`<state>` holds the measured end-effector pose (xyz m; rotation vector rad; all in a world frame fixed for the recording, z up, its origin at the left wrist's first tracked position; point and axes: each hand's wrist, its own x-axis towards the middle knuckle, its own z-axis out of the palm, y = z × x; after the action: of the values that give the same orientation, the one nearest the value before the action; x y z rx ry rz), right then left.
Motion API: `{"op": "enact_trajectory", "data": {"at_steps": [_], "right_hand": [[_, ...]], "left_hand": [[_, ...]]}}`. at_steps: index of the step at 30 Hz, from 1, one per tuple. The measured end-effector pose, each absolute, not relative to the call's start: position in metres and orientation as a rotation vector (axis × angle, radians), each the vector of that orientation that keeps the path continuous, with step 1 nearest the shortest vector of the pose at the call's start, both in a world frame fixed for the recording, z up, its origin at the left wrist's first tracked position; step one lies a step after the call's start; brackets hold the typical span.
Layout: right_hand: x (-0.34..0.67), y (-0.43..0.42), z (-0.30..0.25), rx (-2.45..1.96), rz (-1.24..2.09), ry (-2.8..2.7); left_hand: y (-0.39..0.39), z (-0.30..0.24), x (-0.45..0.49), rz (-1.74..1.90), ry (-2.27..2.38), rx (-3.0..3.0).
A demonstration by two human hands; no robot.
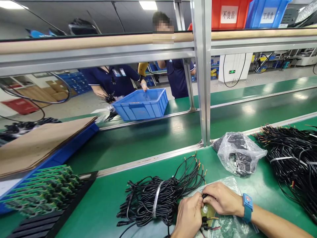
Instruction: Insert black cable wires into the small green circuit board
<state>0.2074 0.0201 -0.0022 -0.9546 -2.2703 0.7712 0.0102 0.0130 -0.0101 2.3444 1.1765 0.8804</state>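
My left hand (188, 214) and my right hand (221, 198) meet at the lower centre, fingers pinched together. A small black part (204, 195) shows between the fingertips; its exact kind is hidden, as is whatever else the left fingers enclose. Below them lie black cable ends (205, 222) with orange and red wires, beside a yellowish thing (208, 211) I cannot identify. Clear plastic bags (231, 224) lie under and around the hands. Left of my left hand sits a bundle of black cables (146, 201), bound with a white tie, its bare wire ends pointing up and right.
A bag of black parts (239, 153) and a larger cable bundle (294, 158) are on the right. Green circuit boards (49, 188) stand in a black rack at left. A metal post (204, 82) rises ahead. Two people stand opposite, near a blue bin (142, 110).
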Motion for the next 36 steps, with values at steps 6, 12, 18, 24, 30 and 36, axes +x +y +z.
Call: {"op": "enact_trajectory", "data": {"at_steps": [6,12,18,24,30,36], "right_hand": [[0.239,0.026,0.029,-0.977,0.473,-2.170],[0.295,0.047,0.037,-1.562,-0.015,-1.969],[0.299,0.059,0.017,-2.070,-0.056,-2.097],[0.296,0.056,0.023,-2.182,0.000,-2.123],[0.295,0.056,0.026,-2.207,0.040,-2.126],[0.298,0.060,0.027,-2.252,0.083,-2.075]], "left_hand": [[0.014,0.000,0.008,0.916,1.132,2.347],[0.012,0.008,-0.001,0.942,1.035,2.416],[0.011,0.032,-0.012,0.880,0.685,2.579],[0.011,0.021,-0.006,0.770,1.026,2.604],[0.016,0.017,-0.001,0.770,1.093,2.495],[0.018,0.004,0.002,0.777,1.227,2.559]]}}
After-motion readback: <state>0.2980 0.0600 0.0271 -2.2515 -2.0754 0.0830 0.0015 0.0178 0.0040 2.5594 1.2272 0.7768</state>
